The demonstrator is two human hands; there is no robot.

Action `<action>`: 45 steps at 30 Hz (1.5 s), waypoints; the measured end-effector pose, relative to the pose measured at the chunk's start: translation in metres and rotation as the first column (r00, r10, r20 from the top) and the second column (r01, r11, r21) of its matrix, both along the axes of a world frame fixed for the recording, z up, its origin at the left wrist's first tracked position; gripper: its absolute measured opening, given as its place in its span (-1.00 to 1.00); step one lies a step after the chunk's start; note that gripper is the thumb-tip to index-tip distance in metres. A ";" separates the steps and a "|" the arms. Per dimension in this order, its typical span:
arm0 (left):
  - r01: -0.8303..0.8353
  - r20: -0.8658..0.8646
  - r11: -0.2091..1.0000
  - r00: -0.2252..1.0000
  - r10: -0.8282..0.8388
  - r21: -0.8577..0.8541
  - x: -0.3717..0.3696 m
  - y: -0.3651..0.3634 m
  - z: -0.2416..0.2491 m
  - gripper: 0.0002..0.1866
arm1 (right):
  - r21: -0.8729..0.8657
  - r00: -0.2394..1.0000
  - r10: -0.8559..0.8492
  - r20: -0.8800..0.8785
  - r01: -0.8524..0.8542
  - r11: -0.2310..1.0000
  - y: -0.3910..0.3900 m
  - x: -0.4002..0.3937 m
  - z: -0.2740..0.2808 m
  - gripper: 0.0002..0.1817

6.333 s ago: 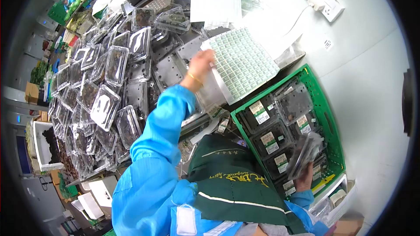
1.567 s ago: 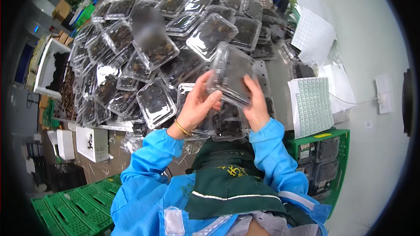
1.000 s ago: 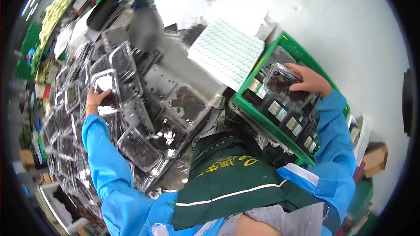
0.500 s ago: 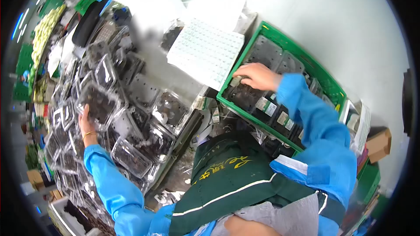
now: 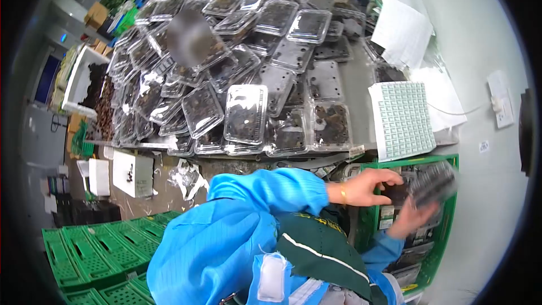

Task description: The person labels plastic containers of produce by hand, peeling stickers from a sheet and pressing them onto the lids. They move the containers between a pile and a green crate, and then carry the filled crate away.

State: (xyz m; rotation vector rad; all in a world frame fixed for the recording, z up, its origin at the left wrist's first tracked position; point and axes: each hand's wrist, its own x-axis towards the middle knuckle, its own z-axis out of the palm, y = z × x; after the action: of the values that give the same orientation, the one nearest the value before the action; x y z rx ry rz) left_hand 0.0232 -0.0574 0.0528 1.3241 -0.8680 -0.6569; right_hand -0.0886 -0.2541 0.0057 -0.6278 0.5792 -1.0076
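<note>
both your hands are over the green crate (image 5: 446,231), which sits below the sheet of stickers (image 5: 402,118). your left hand (image 5: 370,186) reaches across your body, and its fingers (image 5: 389,176) curl onto one end of a clear plastic box (image 5: 432,183). your right hand (image 5: 415,217) is under the other end, with its fingers (image 5: 430,209) up against the box. the box is blurry, so you cannot tell how tight the grip is, but both hands have hold of it. it hangs just above the crate, over the near rows of packed boxes (image 5: 395,214) with white labels.

on the worktop (image 5: 353,85), up and to the left of the crate, lies a big heap of clear boxes (image 5: 226,62) with dark stuff inside. some lie flat and some lean on each other. white paper sheets (image 5: 403,28) lie above the sticker sheet. far left of the crate, more green crates (image 5: 101,248) sit stacked on the floor.
</note>
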 end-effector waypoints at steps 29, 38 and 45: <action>-0.941 -0.206 -0.147 -0.216 0.954 0.305 0.269 0.367 -0.015 -0.51 | -0.507 0.056 -0.614 -0.787 -0.626 0.592 -0.034 -0.120 -0.064 -0.32; -0.434 -0.468 0.860 0.721 0.510 0.268 0.115 0.269 0.045 -0.51 | -0.479 0.608 0.231 -0.760 -0.763 0.433 0.069 0.063 0.087 -0.54; 0.045 -0.303 0.939 0.951 0.064 0.340 0.048 0.207 0.050 -0.60 | 0.081 -0.536 0.588 -0.605 -0.776 -0.625 0.146 0.144 0.087 -0.12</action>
State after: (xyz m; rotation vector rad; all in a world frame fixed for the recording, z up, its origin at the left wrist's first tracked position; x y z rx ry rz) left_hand 0.0711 0.1498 0.1031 1.4816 -0.5023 -1.0137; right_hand 0.0558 -0.1077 0.0932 -1.4968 -0.3132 1.0941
